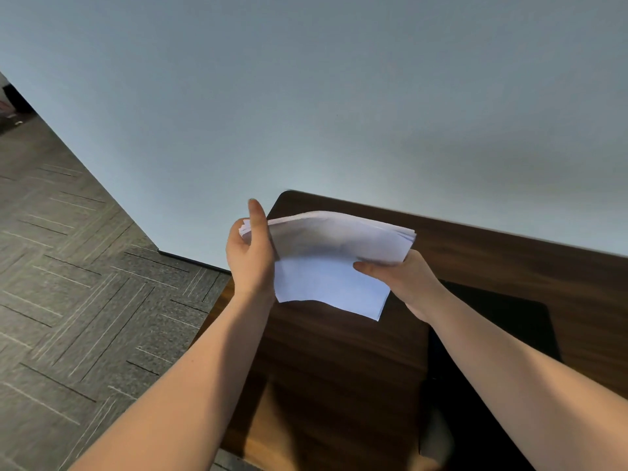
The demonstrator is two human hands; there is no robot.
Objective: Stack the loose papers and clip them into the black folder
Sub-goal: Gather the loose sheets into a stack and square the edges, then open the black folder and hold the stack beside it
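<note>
A stack of white papers (326, 263) hangs in the air above the dark wooden table (339, 368), bowed upward along its top edge. My left hand (251, 253) grips the stack's left side, thumb pointing up. My right hand (404, 277) grips its right side, thumb lying across the front sheet. The black folder (489, 351) lies flat on the table to the right, partly hidden under my right forearm.
A pale blue-grey wall (339, 96) rises right behind the table. The table's left edge and rounded far corner (285, 197) drop off to grey patterned carpet (85, 283) on the left.
</note>
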